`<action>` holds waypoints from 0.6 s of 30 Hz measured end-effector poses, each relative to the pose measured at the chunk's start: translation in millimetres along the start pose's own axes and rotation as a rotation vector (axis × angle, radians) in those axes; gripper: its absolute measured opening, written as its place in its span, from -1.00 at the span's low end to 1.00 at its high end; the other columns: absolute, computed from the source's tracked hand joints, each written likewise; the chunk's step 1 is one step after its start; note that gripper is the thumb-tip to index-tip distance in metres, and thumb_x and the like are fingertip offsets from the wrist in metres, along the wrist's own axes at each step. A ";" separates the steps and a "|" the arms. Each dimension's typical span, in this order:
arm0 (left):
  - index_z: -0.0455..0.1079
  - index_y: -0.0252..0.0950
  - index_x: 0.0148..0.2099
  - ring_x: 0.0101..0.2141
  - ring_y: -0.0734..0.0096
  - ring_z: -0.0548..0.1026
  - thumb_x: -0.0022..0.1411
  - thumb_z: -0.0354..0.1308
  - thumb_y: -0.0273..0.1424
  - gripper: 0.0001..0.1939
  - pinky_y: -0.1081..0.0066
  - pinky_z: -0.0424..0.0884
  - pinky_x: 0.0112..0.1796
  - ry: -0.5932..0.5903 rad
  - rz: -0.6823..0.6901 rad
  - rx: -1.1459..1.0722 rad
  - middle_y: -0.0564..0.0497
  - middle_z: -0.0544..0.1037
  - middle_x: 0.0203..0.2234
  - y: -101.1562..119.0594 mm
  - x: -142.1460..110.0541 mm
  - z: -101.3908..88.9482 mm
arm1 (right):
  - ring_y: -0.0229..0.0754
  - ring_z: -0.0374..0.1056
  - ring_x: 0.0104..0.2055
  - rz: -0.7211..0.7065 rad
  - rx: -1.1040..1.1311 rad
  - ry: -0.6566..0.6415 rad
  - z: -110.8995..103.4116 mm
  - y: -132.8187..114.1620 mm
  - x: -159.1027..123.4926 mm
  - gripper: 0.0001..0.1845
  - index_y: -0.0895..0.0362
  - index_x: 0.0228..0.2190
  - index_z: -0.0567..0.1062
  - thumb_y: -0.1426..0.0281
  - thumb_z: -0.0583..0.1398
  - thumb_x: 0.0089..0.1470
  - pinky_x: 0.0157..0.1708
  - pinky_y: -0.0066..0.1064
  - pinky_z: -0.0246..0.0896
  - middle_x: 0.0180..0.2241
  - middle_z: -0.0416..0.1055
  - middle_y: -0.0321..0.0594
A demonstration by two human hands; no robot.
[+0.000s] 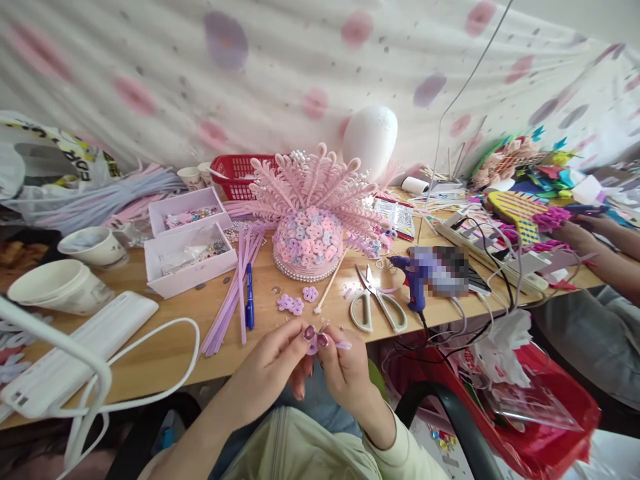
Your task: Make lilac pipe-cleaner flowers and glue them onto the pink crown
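Both hands pinch one lilac pipe cleaner (343, 345) in front of the table edge, and part of it is curled into a loop. My left hand (274, 357) grips the curled side between thumb and finger. On the other side my right hand (346, 367) is closed on it, with a short end sticking out to the right. Small lilac pipe-cleaner flowers (291, 305) lie just beyond my fingers. Behind them stands a pink headpiece (307, 243) covered in pastel flowers, with feathery pink fronds. Scissors (377, 300) rest to the right, beside a blue glue gun (415, 283).
Lilac pipe cleaners (231, 300) and a blue marker (249, 297) lie to the left. Farther left are white boxes (190, 267), paper cups (60, 287) and a white lamp base (85, 353) with a cable. A power strip (490, 257) and a co-worker's hands (580, 237) are at right.
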State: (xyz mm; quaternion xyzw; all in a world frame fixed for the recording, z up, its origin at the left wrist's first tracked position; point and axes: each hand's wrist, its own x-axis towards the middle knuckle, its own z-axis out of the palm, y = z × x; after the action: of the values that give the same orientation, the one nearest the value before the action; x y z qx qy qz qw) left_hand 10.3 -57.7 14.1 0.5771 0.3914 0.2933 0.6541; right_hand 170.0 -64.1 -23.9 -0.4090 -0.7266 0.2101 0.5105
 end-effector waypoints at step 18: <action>0.36 -0.27 -0.23 -0.46 0.36 0.52 0.48 -0.06 -0.36 -0.76 0.43 0.40 -0.42 0.408 0.815 0.897 0.01 0.51 -0.48 -15.7 8.2 -6.4 | -0.37 0.03 -0.70 0.585 0.702 0.126 25.1 -10.1 -10.3 -0.35 0.07 -0.69 0.21 -0.07 0.10 0.25 -0.63 -0.49 0.00 -0.75 0.10 -0.44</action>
State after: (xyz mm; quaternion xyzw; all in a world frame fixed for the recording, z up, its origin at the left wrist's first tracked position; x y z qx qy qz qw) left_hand 8.0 -50.0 -3.0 0.8299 0.3418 0.4300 0.0973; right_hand 144.6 -75.5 -32.3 -0.4114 -0.4330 0.5533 0.5805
